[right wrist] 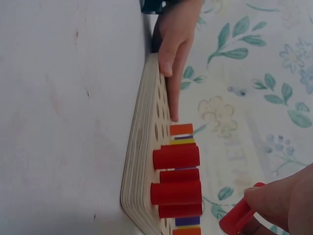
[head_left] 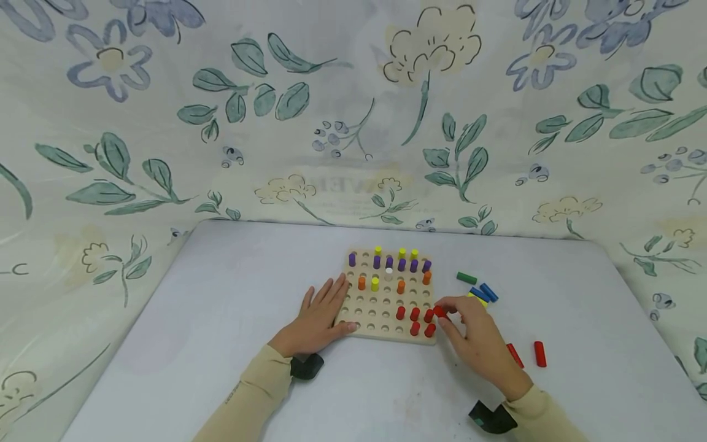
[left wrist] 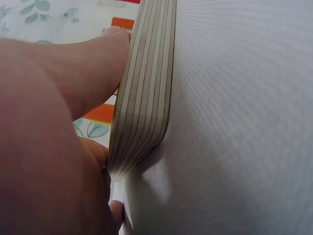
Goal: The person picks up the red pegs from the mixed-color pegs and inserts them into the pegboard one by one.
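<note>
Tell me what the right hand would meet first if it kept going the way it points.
Probably the red pegs at the wooden board's near right corner; the right hand already pinches a red peg beside them. Depth is unclear.

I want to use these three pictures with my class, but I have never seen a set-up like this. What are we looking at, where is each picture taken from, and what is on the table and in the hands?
No machine here: a person works with bare hands and wears three cameras. The wide picture comes from the head; the two close, sideways ones come from the wrists. On the grey table lies a wooden pegboard with purple, yellow, orange, red and one white peg standing in its holes. The left hand rests flat on the board's left edge, its fingers straight. The right hand pinches a red peg at the board's right edge. Loose pegs, green, blue, yellow and red, lie on the table to the right.
</note>
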The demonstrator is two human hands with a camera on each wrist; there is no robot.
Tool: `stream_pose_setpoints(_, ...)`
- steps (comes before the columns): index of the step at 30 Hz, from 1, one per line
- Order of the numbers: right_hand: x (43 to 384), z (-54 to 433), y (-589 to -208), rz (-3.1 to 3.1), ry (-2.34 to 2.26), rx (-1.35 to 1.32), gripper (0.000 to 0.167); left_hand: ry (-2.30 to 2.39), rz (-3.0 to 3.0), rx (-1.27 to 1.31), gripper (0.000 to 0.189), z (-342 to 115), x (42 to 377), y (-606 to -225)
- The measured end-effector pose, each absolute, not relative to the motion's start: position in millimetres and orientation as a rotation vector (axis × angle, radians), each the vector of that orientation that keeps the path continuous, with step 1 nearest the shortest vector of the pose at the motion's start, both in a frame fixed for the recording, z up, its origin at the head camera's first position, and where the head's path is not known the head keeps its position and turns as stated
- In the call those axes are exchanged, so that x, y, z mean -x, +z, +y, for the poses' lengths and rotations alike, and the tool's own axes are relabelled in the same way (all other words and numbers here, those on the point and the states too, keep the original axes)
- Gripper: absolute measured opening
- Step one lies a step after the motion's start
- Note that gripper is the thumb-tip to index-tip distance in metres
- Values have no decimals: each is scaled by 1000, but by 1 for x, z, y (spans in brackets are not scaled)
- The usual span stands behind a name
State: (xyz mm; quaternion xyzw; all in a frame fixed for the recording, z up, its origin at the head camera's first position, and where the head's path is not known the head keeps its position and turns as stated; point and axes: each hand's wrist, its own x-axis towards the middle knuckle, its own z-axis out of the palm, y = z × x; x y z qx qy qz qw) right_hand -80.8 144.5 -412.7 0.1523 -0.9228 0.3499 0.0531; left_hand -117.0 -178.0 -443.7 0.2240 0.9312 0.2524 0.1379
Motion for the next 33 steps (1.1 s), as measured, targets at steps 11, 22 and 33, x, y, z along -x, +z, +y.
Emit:
stream_pose_setpoints(11, 80, 134, -415, -2826, 1104, -473, 30, 731, 2692, -640, 89, -177, 115, -440)
stream_pose_setpoints(22, 80, 125, -415, -2792, 1149, -517, 29, 719, 2690, -649, 88, -177, 115, -439)
stream_pose_setpoints(33, 79, 114, -415, -2745, 1146, -549, 28, 707, 2699, -652, 87, -177, 116, -442)
